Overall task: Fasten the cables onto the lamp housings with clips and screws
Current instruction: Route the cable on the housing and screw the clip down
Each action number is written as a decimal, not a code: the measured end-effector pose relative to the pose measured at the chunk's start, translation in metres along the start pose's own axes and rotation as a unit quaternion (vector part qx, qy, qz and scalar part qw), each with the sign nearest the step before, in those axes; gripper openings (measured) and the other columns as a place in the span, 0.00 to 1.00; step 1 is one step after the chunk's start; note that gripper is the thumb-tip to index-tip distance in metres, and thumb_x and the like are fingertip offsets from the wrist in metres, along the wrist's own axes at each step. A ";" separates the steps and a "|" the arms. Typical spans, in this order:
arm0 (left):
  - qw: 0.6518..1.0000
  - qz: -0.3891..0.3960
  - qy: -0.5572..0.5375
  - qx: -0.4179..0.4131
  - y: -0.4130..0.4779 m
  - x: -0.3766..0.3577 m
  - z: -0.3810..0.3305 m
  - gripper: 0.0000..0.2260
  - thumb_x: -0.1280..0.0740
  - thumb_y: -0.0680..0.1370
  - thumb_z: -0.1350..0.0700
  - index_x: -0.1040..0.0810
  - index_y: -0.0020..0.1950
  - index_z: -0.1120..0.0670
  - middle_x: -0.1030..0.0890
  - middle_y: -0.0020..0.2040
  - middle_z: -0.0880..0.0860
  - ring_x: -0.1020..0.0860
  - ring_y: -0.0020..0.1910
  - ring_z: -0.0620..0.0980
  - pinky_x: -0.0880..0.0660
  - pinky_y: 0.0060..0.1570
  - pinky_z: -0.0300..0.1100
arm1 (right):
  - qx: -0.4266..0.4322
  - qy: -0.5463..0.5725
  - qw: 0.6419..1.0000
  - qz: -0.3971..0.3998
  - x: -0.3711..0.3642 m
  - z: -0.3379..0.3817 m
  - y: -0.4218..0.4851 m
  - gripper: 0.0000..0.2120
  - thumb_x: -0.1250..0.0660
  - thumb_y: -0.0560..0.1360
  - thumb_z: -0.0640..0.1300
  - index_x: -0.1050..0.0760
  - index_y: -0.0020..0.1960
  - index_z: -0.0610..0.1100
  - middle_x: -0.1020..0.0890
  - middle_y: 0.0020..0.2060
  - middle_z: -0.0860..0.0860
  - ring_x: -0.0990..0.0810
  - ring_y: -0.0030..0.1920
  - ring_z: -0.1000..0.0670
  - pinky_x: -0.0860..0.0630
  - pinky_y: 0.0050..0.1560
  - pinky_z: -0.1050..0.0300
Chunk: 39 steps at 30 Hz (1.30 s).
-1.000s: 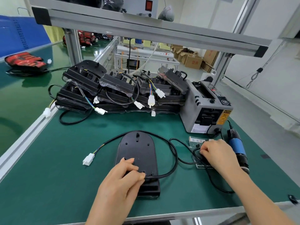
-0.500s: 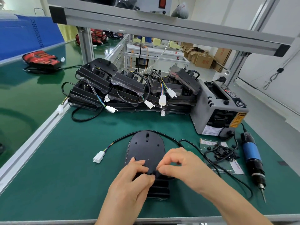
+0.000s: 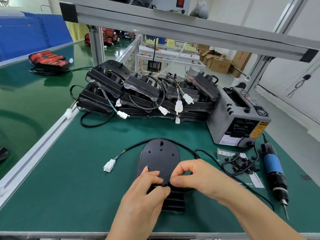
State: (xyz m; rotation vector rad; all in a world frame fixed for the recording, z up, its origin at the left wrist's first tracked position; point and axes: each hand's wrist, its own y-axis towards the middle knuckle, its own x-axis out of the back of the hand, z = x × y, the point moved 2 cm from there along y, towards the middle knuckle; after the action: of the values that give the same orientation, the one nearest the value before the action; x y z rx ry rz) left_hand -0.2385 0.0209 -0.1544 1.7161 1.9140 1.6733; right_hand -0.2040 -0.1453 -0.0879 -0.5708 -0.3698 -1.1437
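Lamp housing (image 3: 160,163) lies flat on the green mat (image 3: 69,187), long axis running straight away from the person, rounded end far, ribbed end near. The cable (image 3: 131,147) arcs round the far end from the white connector (image 3: 109,166) and disappears under the hands. Both hands meet over the near-middle of the housing. Right hand (image 3: 199,177): thumb and forefinger closed tip to tip on something too small to see, probably a clip, just at the housing surface. Left hand (image 3: 143,193): fingers bent, tips bearing down on the housing beside that point; whether they trap the cable, cannot tell. Loose clips (image 3: 242,164) and the electric screwdriver (image 3: 273,172) lie to the right, nearer the right hand.
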 end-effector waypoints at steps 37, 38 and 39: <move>1.000 -0.010 -0.005 0.018 0.002 0.002 -0.004 0.10 0.23 0.64 0.69 0.18 0.39 0.56 0.21 0.41 0.52 0.20 0.50 0.48 0.24 0.58 0.52 | -0.018 -0.135 0.988 0.075 0.007 0.019 0.012 0.02 0.29 0.71 0.46 0.19 0.40 0.51 0.16 0.38 0.56 0.18 0.42 0.51 0.23 0.49 0.55; 1.000 -0.009 0.003 0.013 0.002 0.002 -0.005 0.11 0.23 0.63 0.69 0.18 0.38 0.56 0.21 0.41 0.52 0.20 0.49 0.49 0.24 0.57 0.53 | -0.013 -0.155 0.986 0.059 0.006 0.018 0.010 0.02 0.30 0.71 0.48 0.19 0.40 0.52 0.16 0.38 0.56 0.19 0.41 0.50 0.23 0.47 0.53; 1.000 -0.008 0.010 0.009 0.003 0.002 -0.006 0.11 0.23 0.62 0.70 0.18 0.38 0.56 0.21 0.40 0.52 0.19 0.49 0.49 0.23 0.56 0.53 | -0.003 -0.178 0.983 0.045 0.005 0.018 0.008 0.02 0.31 0.72 0.49 0.19 0.41 0.53 0.17 0.38 0.56 0.21 0.38 0.54 0.24 0.44 0.54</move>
State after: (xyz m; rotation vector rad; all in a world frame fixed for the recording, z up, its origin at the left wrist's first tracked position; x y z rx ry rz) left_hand -0.2410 0.0183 -0.1488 1.6921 1.9520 1.6790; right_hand -0.1945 -0.1353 -0.0726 -0.7930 -0.6410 -0.9555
